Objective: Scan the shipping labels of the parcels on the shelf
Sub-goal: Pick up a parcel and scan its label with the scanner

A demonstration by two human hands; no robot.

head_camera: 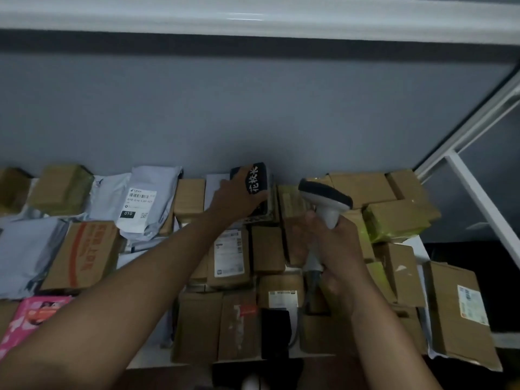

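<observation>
Dark parcel [257, 182] at back of shelf [152, 357], printed with white Chinese characters, tilted up and gripped by left hand [235, 197]. Grey mailer [150, 201] to the left, label showing a barcode and "010" in a black box. Cardboard box [84, 256] with large red lettering, unreadable. White label on brown box [229, 253] below left hand, print too small to read. Handheld scanner [326, 202] just right of dark parcel, handle clasped in right hand [334, 249], head pointing left. Lighting dim.
</observation>
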